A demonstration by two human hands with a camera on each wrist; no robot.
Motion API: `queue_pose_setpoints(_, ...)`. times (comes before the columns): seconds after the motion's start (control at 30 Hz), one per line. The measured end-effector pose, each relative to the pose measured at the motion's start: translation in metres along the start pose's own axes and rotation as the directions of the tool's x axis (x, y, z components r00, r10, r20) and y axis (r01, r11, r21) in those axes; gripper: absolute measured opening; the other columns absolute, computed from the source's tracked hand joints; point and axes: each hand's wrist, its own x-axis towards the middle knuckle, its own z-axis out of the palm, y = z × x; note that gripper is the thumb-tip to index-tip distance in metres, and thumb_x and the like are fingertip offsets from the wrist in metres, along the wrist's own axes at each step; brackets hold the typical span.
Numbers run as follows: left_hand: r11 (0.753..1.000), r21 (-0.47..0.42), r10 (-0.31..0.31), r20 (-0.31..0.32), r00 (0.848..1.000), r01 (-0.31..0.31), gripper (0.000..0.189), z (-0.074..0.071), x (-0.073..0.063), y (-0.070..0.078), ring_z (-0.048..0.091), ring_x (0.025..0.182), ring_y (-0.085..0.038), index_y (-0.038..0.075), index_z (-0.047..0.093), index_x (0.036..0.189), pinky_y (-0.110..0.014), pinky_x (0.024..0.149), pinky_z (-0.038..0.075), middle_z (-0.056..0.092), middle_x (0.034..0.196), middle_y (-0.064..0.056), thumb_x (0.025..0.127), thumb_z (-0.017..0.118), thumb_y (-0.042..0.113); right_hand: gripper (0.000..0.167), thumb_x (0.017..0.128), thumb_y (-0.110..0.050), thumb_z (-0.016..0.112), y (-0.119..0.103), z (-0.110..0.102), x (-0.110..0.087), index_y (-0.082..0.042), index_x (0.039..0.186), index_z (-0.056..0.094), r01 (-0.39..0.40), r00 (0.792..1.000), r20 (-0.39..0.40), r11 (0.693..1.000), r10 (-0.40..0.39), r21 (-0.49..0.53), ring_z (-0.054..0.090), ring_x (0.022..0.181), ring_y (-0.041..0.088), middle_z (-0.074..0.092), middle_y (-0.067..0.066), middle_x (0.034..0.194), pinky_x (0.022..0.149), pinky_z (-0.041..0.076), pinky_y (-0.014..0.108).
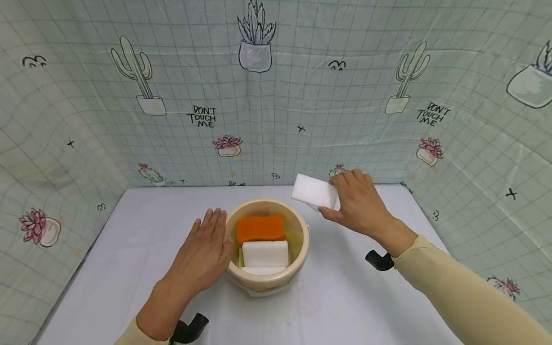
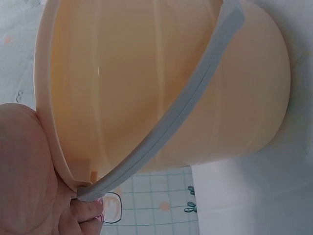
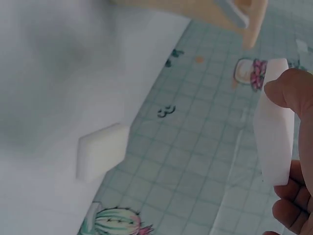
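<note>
A cream bucket (image 1: 302,249) stands on the white table with an orange sponge (image 1: 260,228), white sponges (image 1: 265,254) and a sliver of something yellow-green inside. Its grey handle (image 2: 161,125) hangs down the near side in the left wrist view. My left hand (image 1: 200,256) rests against the left of the rim, fingers straight and together. Right of the bucket, above rim height, my right hand (image 1: 358,203) pinches a white sponge (image 1: 315,190) between thumb and fingers. In the right wrist view, the thumb presses one face of this sponge (image 3: 275,127).
Another white sponge (image 3: 102,152) lies near the table's far edge in the right wrist view. A patterned cloth (image 1: 276,96) with cactus drawings hangs behind and beside the table (image 1: 340,297). Black wrist mounts (image 1: 379,260) show under both forearms.
</note>
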Motion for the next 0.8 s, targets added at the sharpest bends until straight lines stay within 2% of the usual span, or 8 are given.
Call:
queue_pose_setpoints(0.27,1.0,0.005,0.0,-0.007,1.0,0.0,0.063,-0.001,0.0,0.001,0.028,0.159,-0.042,-0.009,0.033,0.161,-0.06,0.129,0.023,0.036,0.166,-0.027,0.109,0.043,0.026,0.057,0.083,-0.048,0.081,-0.048,-0.006,0.024,-0.004,0.115,0.066,0.121,0.992,0.012,0.99,-0.122,0.07,0.057,0.102,0.034,0.067,0.014,0.11,0.081,0.045,0.046)
queue_pose_setpoints(0.4,1.0,0.003,0.001,-0.008,1.0,-0.001,0.063,-0.001,0.0,0.0,0.028,0.159,-0.042,-0.009,0.033,0.161,-0.06,0.129,0.023,0.036,0.167,-0.026,0.11,0.043,0.027,0.058,0.086,-0.051,0.079,-0.067,-0.002,0.03,-0.005,0.119,0.068,0.141,0.985,0.084,0.987,-0.148,0.077,0.057,0.104,0.03,0.068,0.011,0.114,0.083,0.045,0.044)
queue_pose_setpoints(0.57,1.0,-0.005,0.005,-0.017,1.0,-0.005,0.063,0.0,-0.001,0.0,0.029,0.158,-0.042,-0.009,0.034,0.16,-0.06,0.129,0.024,0.038,0.166,-0.027,0.109,0.043,0.028,0.061,0.09,-0.058,0.074,-0.085,0.008,0.036,-0.008,0.124,0.069,0.161,0.965,0.195,0.984,-0.174,0.08,0.056,0.108,0.026,0.068,0.007,0.118,0.088,0.044,0.043)
queue_pose_setpoints(0.8,1.0,-0.02,0.007,-0.024,1.0,-0.007,0.063,0.001,-0.001,-0.001,0.03,0.158,-0.042,-0.009,0.035,0.16,-0.06,0.129,0.024,0.038,0.166,-0.027,0.109,0.044,0.027,0.059,0.093,-0.06,0.07,-0.096,0.02,0.038,-0.011,0.126,0.07,0.165,0.944,0.274,0.982,-0.183,0.088,0.055,0.11,0.025,0.069,0.005,0.118,0.09,0.045,0.043)
